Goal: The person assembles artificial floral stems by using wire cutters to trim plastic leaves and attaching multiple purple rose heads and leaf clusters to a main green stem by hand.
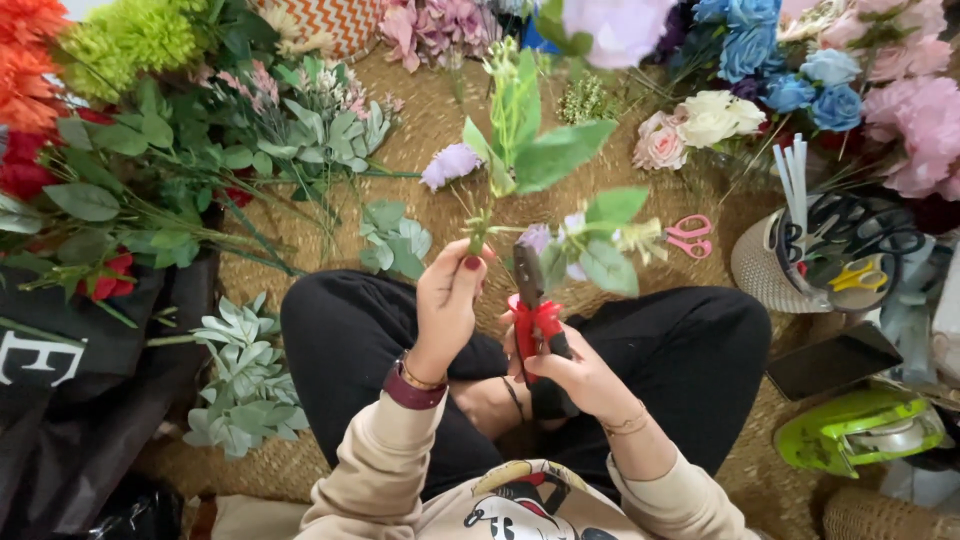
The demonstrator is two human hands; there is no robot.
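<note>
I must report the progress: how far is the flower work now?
Done: nothing finished shows. In hand: the left hand holds a leafy flower stem upright, and the right hand holds red-handled cutters beside it. Left: many loose flowers and a eucalyptus sprig lie on the woven mat.

You have pink scissors [690, 236] on the woven mat [440, 120], a basket of tools [815, 262] at its right edge, a green glue gun [858, 428] below, and orange flowers [28, 55] top left.
</note>
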